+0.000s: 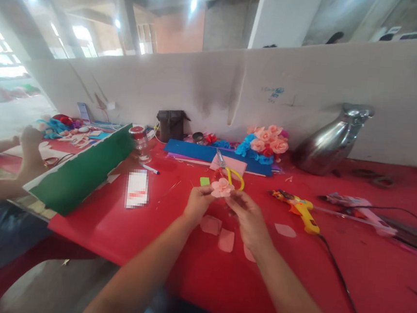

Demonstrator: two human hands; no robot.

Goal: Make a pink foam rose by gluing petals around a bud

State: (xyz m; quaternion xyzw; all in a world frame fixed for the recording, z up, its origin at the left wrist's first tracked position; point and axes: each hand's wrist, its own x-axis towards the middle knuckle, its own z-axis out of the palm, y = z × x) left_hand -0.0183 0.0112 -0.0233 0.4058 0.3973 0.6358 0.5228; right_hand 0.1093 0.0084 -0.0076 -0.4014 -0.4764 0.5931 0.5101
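Observation:
Between my two hands is a pink paper flower (pixel 222 188), held above the red table. My left hand (pixel 199 205) has its fingers closed on the flower's left side. On the other side, the fingertips of my right hand (pixel 249 216) pinch the flower's right edge. Loose pink paper petals (pixel 226 241) lie under and beside my hands, with one petal (pixel 285 230) farther right. Just behind the flower lie scissors (pixel 236 177) with a yellow handle, partly over a pink paper sheet (pixel 235 165). A small green paper piece (pixel 204 181) is close by.
A yellow glue gun (pixel 304 213) and a pink glue gun (pixel 367 214) with cords lie right. A metal jug (pixel 332 140) stands behind them. Finished paper flowers (pixel 270 141) and blue sheets (pixel 194 153) are at the back. A green divider (pixel 82 179) separates another person's hands (pixel 31 153) at left.

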